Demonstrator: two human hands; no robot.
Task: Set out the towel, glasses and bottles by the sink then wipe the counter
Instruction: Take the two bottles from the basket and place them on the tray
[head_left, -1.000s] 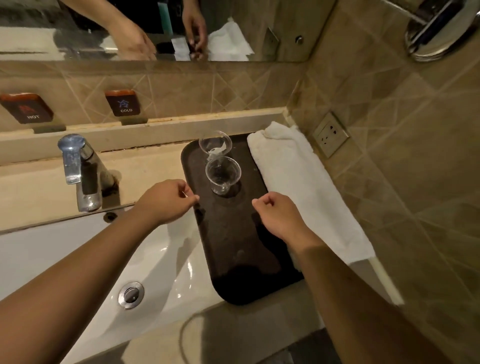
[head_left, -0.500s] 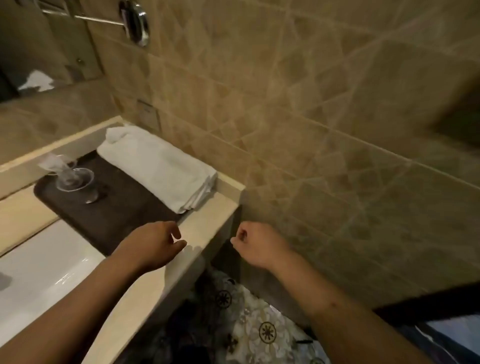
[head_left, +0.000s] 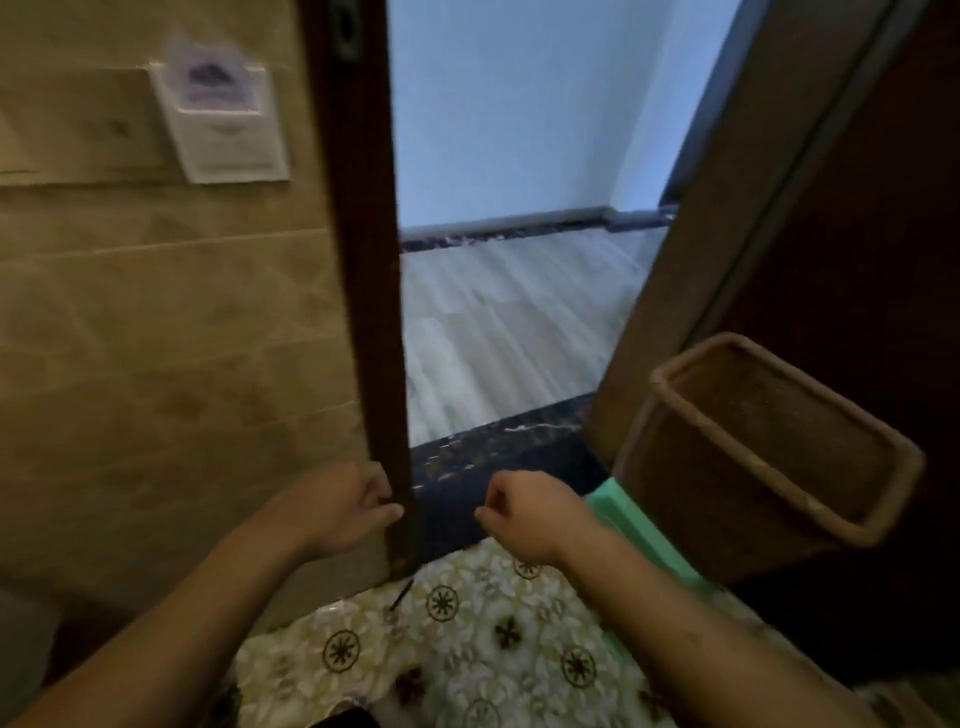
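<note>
Now, hands: two, both bare, raised in front of the door frame (head_left: 371, 270).
Left hand (head_left: 337, 512): fingers curled loosely inward, thumb tip near the frame's lower edge; whether it touches the frame cannot be told; nothing held.
Right hand (head_left: 527, 517): just right of the frame, fingers folded into a loose fist, empty, touching nothing.
Door frame: one, dark wood, upright; the open doorway to its right shows a pale plank floor (head_left: 509, 322).
Door (head_left: 831, 208): one, brown, swung open, well right of the frame.
Basket (head_left: 769, 441): one, woven, rectangular, right of the frame, before the door.
Green item (head_left: 623, 514): one, between the right forearm and the basket; kind unclear.
Wall holder (head_left: 223, 119): one, left of the frame, holding a paper; print too blurred to read.
Patterned floor (head_left: 467, 639): below the frame.
Towel, glasses, bottles: out of view.
</note>
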